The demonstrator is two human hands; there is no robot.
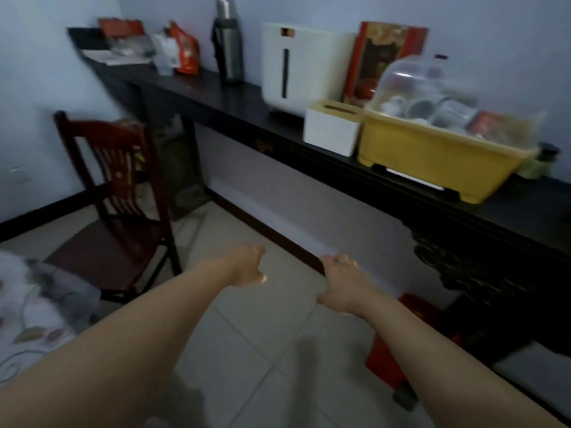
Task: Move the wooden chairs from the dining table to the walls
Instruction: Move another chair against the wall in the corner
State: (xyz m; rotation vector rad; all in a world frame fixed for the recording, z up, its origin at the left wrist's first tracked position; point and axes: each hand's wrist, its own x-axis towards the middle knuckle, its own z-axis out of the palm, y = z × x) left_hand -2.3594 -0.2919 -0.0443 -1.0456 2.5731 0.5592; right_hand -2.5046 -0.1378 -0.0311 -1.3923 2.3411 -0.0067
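Chair (117,208): dark wood, upright at nine o'clock, its seat beside the cloth-covered table (37,304) at eight o'clock.
Left hand (247,267): empty over the floor tiles, fingers curled loosely.
Right hand (343,282): empty, just beside the left, fingers curled under.
Sideboard (463,208): dark, along the wall from eleven to four o'clock, bearing a flask (227,41), a white appliance (296,63) and a yellow tub (438,156).

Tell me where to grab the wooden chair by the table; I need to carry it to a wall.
Probably grip the wooden chair by its top rail or the two back posts, coming from behind the backrest on the console side. The back is upright, slatted and exposed there, while the seat front faces the cloth-covered table. Both hands are empty.
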